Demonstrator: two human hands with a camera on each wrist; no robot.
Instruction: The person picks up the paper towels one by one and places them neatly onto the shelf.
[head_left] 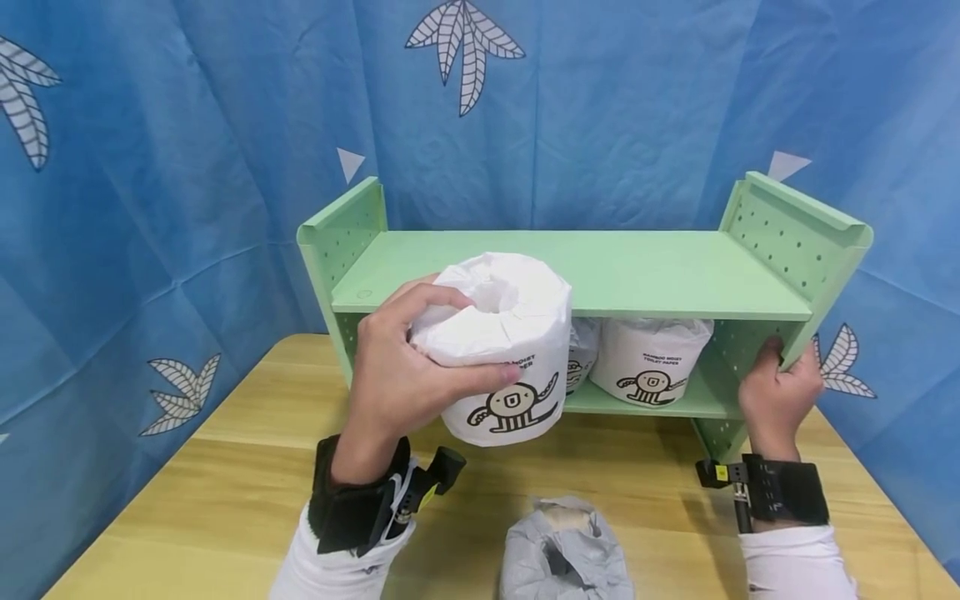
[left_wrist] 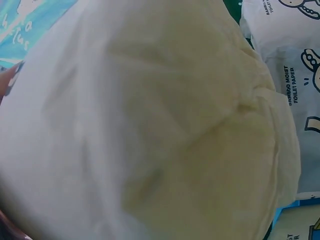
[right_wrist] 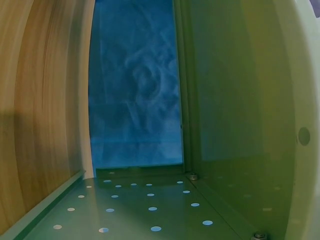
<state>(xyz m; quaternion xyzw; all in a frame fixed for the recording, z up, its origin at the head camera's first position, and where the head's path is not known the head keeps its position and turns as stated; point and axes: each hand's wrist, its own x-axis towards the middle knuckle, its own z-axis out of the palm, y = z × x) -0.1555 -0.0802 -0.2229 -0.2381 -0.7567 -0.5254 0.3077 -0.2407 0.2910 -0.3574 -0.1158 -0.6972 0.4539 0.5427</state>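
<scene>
A wrapped toilet paper roll (head_left: 540,358) with a printed cartoon figure is held in front of the green metal shelf (head_left: 570,271). My left hand (head_left: 397,358) grips it from the left, fingers over the top rim and thumb across the printed side. That roll's pale wrapper (left_wrist: 150,125) fills most of the left wrist view. At the shelf's right end, my right hand (head_left: 780,392) holds the front edge of the perforated side panel. In the right wrist view, this side panel (right_wrist: 130,215) and a green board appear close up, but the hand is out of sight.
On the lower tier stand a wrapped roll (head_left: 652,362) at the right and another roll (head_left: 581,354), partly hidden behind the held one. A crumpled grey-white wrapped roll (head_left: 566,550) is on the wooden table (head_left: 217,500) in front. Blue cloth (head_left: 622,108) hangs behind.
</scene>
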